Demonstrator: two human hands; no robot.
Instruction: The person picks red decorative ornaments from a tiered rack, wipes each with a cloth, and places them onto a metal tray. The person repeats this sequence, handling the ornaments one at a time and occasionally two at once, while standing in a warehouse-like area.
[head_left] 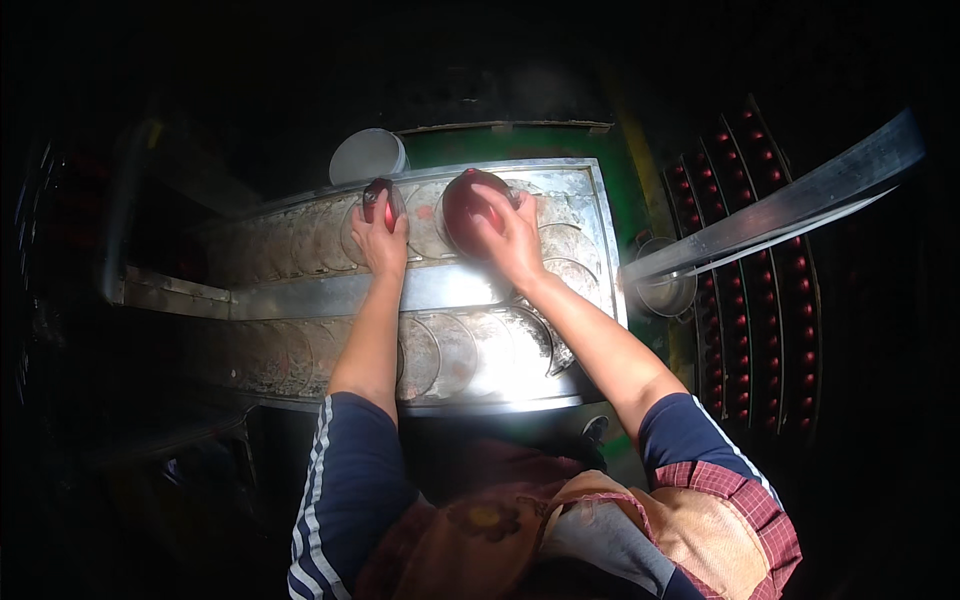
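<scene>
My left hand (pixel 379 235) is closed around a small, glossy dark red piece (pixel 378 190) with a rounded outline; its exact kind does not show. To its right, my right hand (pixel 510 225) has its fingers bent over a larger, round, glossy dark red piece (pixel 460 215), like a ball or an upturned bowl. Both pieces are over the far lane of a worn metal conveyor (pixel 325 240) made of overlapping curved plates. The underside of each red piece is hidden.
A white bucket (pixel 368 157) stands behind the conveyor. At the right, a long metal strip (pixel 780 205) slants upward past a metal pot (pixel 665 290). Beyond it are racks (pixel 745 330) with rows of small shiny red pieces. A metal divider (pixel 430 287) separates the conveyor's two lanes.
</scene>
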